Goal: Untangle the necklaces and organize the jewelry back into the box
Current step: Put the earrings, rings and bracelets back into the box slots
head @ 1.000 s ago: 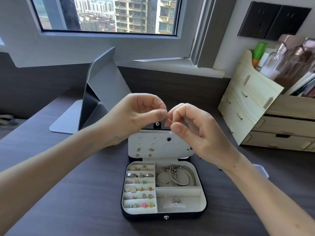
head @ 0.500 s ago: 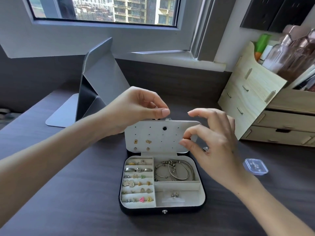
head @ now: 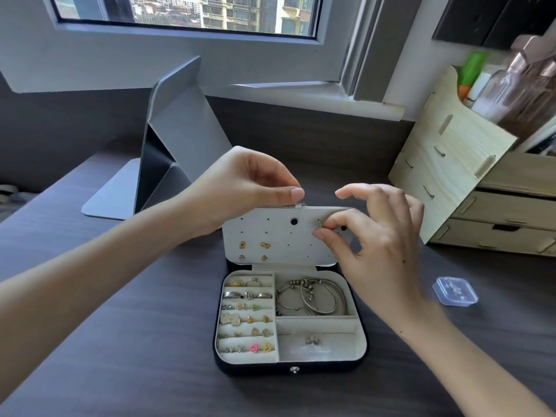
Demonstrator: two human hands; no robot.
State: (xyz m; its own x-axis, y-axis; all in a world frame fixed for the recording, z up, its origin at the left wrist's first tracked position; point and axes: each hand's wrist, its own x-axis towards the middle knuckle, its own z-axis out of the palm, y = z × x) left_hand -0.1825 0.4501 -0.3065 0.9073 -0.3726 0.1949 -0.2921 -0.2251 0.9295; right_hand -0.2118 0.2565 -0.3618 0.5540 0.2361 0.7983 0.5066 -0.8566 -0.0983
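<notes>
The dark rectangular jewellery box with cream lining (head: 288, 368) lies open near the middle of the dark wood-grain bench (head: 120, 341). The left hand (head: 246, 188) has its grip closed, thumb and forefinger pinching the top edge of the cream perforated earring panel (head: 270, 233), judged to steady it upright. The right hand (head: 382, 245) has its grip closed on a small silver stud earring (head: 318, 223), held at an upper-row hole with the other fingers spread clear. Step judged: seating the stud. Silver bangles (head: 310, 296) occupy the upper right compartment. No necklace can be made out. A small clear plastic case (head: 455, 291) sits apart, right of the box.

Right hand (head: 376, 251) moved down to pinch stud (head: 319, 223) against lid (head: 270, 233)
</notes>
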